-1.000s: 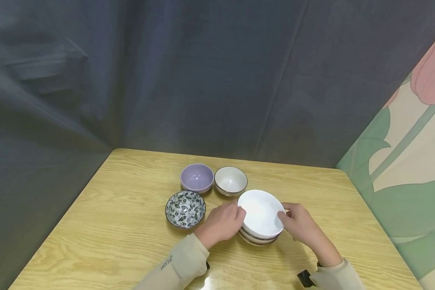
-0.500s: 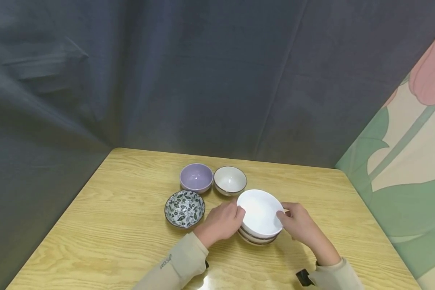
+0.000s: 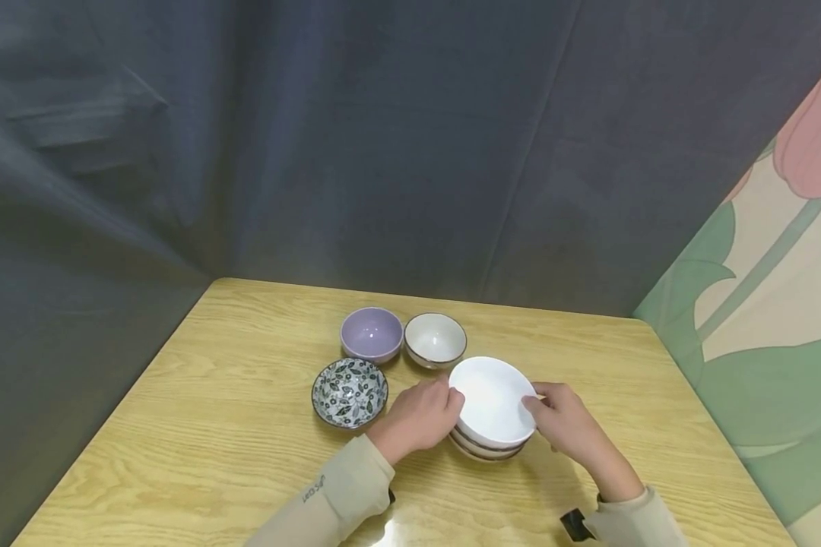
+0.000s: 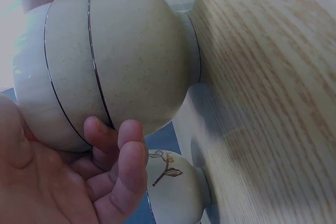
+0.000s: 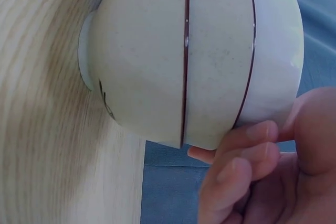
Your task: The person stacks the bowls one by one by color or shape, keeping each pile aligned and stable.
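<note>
A white bowl [image 3: 492, 399] tops a stack, nested in two cream bowls with thin brown rims. The lowest cream bowl [image 4: 139, 51] has its foot on the table, and the middle cream bowl [image 5: 218, 51] sits inside it. From the left side, my left hand [image 3: 424, 414] grips the white bowl's rim, with its other fingertips against the cream bowls. On the opposite side my right hand [image 3: 568, 422] pinches the white rim between thumb and fingers. Part of the lower bowls is hidden under the white one in the head view.
Behind the stack stand a purple bowl [image 3: 372, 334] and a brown-rimmed off-white bowl [image 3: 435, 339]. A bowl with a dark leaf pattern [image 3: 350, 393] is left of my left hand. A dark curtain [image 3: 397, 152] hangs behind the wooden table [image 3: 198, 425].
</note>
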Demonstrator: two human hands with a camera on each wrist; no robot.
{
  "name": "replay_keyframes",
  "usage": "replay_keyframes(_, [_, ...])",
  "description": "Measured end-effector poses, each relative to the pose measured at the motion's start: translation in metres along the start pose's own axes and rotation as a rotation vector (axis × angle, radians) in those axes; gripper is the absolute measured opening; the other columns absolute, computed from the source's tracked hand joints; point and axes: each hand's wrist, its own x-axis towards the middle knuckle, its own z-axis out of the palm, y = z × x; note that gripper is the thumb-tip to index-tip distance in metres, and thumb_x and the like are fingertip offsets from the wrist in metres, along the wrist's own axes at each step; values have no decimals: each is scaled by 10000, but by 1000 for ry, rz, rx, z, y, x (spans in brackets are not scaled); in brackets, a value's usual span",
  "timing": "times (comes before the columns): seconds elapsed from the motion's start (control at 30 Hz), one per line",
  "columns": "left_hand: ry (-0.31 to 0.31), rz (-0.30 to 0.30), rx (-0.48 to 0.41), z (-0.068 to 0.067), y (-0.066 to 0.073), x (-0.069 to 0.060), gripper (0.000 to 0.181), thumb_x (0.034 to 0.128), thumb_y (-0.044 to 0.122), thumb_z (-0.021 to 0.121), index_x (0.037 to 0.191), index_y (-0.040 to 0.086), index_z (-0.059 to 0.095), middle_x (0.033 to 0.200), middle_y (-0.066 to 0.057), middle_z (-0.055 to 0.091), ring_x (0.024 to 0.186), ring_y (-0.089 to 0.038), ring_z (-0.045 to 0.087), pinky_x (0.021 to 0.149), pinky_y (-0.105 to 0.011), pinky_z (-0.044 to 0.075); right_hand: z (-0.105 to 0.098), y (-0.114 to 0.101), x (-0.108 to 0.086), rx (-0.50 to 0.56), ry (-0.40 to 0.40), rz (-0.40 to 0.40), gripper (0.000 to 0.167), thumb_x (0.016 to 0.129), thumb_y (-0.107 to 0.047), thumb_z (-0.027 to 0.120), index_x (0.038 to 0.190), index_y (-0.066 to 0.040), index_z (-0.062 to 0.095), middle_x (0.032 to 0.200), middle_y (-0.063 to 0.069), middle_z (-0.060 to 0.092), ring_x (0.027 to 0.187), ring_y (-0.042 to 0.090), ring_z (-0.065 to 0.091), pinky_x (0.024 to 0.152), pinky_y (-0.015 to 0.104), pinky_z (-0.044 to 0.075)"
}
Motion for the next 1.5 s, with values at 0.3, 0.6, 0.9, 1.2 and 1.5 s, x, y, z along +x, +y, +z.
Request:
replay_keyframes(0.3, [16, -11, 7, -2, 2, 0, 474, 1022, 278, 283, 1172, -53, 587, 835, -90, 568, 754, -209, 551, 734, -422, 508, 2, 2, 0, -5, 30, -31, 395, 1030, -158, 465, 1343, 61, 567, 531, 28, 448, 396, 144, 370, 398, 320, 426])
replay_keyframes(0.6, [51, -24, 11, 2, 3, -3, 387, 1024, 276, 315, 1026, 24, 608, 836, -86, 591, 773, -225, 596, 696, -422, 504, 4, 9, -1, -115, 112, -145, 377, 1062, -210, 450, 1230, 72, 634, 859, 101, 692, 701, 147, 563, 597, 284, 463])
replay_keyframes(0.9, [56, -40, 30, 2, 6, -4, 380, 1021, 281, 319, 976, 48, 616, 812, -66, 593, 770, -230, 605, 693, -417, 495, 7, 9, -1, -167, 178, -197, 358, 1076, -197, 407, 810, -51, 597, 589, 7, 407, 516, 138, 374, 498, 275, 353])
replay_keyframes(1.2, [111, -70, 6, 4, 8, -10, 333, 996, 265, 367, 1026, 37, 608, 779, -62, 581, 769, -253, 622, 703, -444, 501, 10, 10, -1, -108, 134, -110, 354, 1069, -201, 432, 1132, 49, 674, 741, 56, 590, 650, 161, 488, 559, 278, 417])
replay_keyframes(1.5, [130, -52, 5, 3, 6, -7, 243, 994, 257, 399, 926, 95, 567, 694, -17, 513, 671, -200, 552, 627, -395, 472, 8, 9, 0, -94, 146, -96, 489, 1075, -320, 430, 1307, 79, 588, 1023, 167, 707, 841, 200, 630, 661, 305, 508])
